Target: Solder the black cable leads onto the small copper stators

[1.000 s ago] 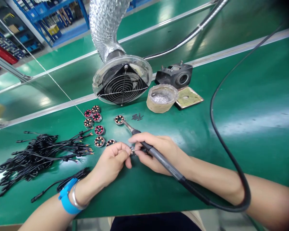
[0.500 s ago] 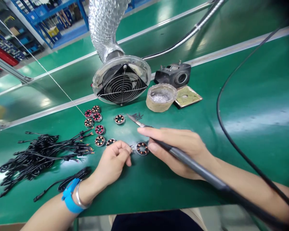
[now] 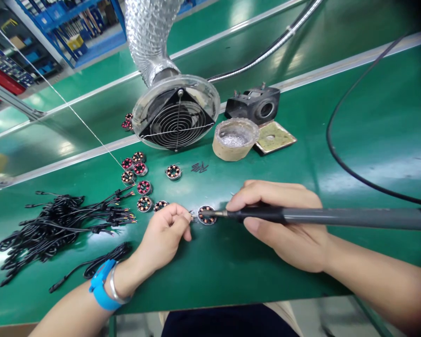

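Green table (image 3: 354,154) carries everything. Fume extractor fan (image 3: 177,119) on foil duct at rear centre; solder pot (image 3: 235,139) just right of it. Black cable bundle (image 3: 52,224) lies at left. Right hand (image 3: 287,224), fingers clenched round soldering iron (image 3: 319,216), tip touching wound stator (image 3: 206,215) at table centre. Left hand (image 3: 163,236), fingers pinched on something small at stator's left edge. Spare stators (image 3: 140,180) clustered beyond left hand.

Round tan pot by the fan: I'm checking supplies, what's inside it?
The tan pot holds a shiny silvery mass, apparently solder. Its depth and the pot's bottom are covered by it.
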Action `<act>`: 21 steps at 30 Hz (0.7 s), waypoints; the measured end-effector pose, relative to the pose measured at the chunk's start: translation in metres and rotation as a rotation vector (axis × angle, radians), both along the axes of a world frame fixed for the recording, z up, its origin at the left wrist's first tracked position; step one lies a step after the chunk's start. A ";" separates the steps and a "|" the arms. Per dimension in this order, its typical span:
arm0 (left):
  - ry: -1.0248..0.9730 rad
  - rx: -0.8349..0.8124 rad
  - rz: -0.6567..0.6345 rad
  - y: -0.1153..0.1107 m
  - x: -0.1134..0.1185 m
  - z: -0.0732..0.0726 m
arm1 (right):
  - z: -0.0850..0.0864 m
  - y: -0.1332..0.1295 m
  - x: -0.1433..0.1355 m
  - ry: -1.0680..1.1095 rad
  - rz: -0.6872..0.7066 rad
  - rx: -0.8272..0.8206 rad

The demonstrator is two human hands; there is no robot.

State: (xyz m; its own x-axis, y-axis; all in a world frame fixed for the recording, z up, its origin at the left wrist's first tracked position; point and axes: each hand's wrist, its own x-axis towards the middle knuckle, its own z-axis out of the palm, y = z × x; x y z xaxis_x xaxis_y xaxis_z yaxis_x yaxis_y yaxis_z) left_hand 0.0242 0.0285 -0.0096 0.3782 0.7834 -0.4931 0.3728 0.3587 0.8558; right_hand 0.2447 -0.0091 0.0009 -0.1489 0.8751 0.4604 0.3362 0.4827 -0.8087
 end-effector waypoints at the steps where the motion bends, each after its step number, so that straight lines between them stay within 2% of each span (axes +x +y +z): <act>1: -0.001 -0.003 0.000 0.000 0.000 0.000 | 0.000 0.000 0.000 0.009 0.002 0.001; 9: -0.012 -0.006 -0.006 0.001 0.001 -0.001 | 0.002 -0.002 -0.005 0.046 0.027 -0.017; 14: 0.000 -0.001 -0.018 0.001 0.000 0.000 | 0.001 -0.003 -0.007 0.106 0.074 0.056; 21: 0.011 0.007 -0.022 0.001 0.001 0.002 | 0.002 -0.005 -0.005 0.097 0.030 0.081</act>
State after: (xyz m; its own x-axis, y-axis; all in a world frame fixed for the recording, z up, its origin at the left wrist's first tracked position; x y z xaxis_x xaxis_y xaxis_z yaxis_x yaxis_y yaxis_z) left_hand 0.0249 0.0291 -0.0078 0.3898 0.7788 -0.4914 0.3894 0.3441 0.8544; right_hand 0.2397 -0.0145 0.0034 -0.1256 0.8305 0.5427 0.2433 0.5561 -0.7947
